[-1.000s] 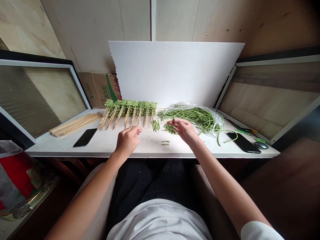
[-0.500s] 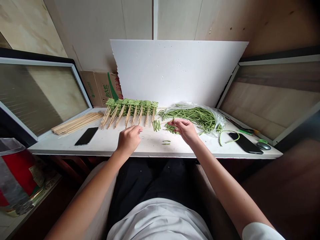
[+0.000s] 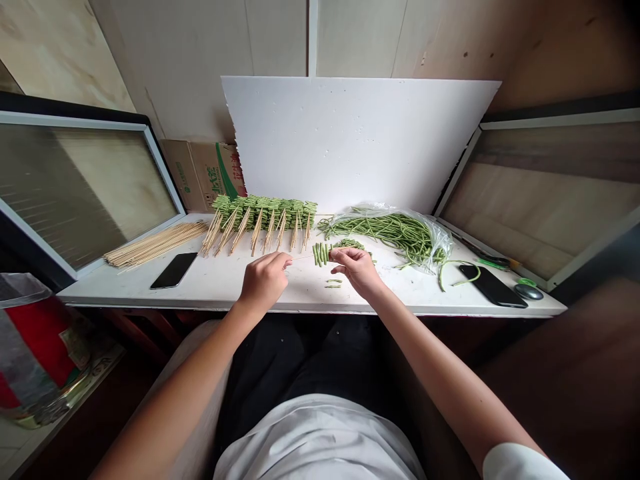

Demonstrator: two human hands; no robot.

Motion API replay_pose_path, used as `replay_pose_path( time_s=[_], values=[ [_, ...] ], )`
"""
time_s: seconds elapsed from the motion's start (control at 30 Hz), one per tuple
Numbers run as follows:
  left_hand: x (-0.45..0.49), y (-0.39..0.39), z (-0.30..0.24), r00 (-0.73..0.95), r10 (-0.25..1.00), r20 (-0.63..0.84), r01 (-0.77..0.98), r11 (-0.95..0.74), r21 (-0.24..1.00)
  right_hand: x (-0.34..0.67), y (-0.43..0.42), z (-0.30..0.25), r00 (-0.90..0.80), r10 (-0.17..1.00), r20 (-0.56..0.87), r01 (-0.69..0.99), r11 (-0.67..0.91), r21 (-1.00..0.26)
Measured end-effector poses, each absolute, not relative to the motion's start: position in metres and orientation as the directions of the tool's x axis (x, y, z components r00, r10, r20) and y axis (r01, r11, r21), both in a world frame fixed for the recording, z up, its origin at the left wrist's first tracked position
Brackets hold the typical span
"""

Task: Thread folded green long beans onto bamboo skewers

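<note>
My left hand (image 3: 264,280) is closed in a pinch on the end of a thin bamboo skewer (image 3: 303,257) that carries several short green bean pieces (image 3: 321,253). My right hand (image 3: 354,266) is closed at the skewer's other end, pinching a bean piece against it. Behind my right hand lies a small heap of cut bean pieces (image 3: 353,245). Two loose bean bits (image 3: 332,284) lie on the white table (image 3: 300,290) between my hands.
A row of finished bean skewers (image 3: 263,220) lies at the back. Bare skewers (image 3: 155,244) and a phone (image 3: 173,270) are at the left. A plastic bag of long beans (image 3: 400,233), a second phone (image 3: 492,285), scissors (image 3: 487,261) and a small dark disc (image 3: 528,291) are at the right.
My right hand has moved left from the cut bean heap to the skewer's tip. The skewer with its beans has shifted slightly right. My left hand has barely moved.
</note>
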State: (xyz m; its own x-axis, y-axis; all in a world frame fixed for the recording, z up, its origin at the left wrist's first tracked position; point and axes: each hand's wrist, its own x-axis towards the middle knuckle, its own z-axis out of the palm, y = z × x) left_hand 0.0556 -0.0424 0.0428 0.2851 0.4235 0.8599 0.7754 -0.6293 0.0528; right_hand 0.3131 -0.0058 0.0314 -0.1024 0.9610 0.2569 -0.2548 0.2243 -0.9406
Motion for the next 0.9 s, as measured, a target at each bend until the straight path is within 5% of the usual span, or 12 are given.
replay_pose_path(
  time_s=[0.3, 0.53, 0.63, 0.77, 0.9],
  values=[
    [0.06, -0.042, 0.039, 0.291, 0.396, 0.871, 0.774, -0.632, 0.029, 0.307, -0.009, 0.029, -0.075, 0.972, 0.222, -0.289, 0.192, -0.938],
    [0.056, -0.042, 0.042, 0.249, 0.508, 0.825, 0.798, -0.59, 0.123, 0.312, -0.006, 0.03, -0.171, 0.962, 0.215, -0.235, 0.172, -0.957],
    [0.049, -0.039, 0.044, 0.193, 0.549, 0.814, 0.815, -0.552, 0.179, 0.329, 0.004, 0.027, -0.33, 0.9, 0.284, 0.003, 0.302, -0.953],
    [0.043, -0.034, 0.043, 0.158, 0.584, 0.796, 0.819, -0.527, 0.225, 0.355, 0.02, 0.014, -0.363, 0.842, 0.4, 0.45, 0.534, -0.716],
    [0.042, -0.031, 0.041, 0.168, 0.597, 0.784, 0.824, -0.522, 0.221, 0.362, 0.025, 0.004, -0.459, 0.828, 0.322, 0.55, 0.55, -0.628]
  ],
)
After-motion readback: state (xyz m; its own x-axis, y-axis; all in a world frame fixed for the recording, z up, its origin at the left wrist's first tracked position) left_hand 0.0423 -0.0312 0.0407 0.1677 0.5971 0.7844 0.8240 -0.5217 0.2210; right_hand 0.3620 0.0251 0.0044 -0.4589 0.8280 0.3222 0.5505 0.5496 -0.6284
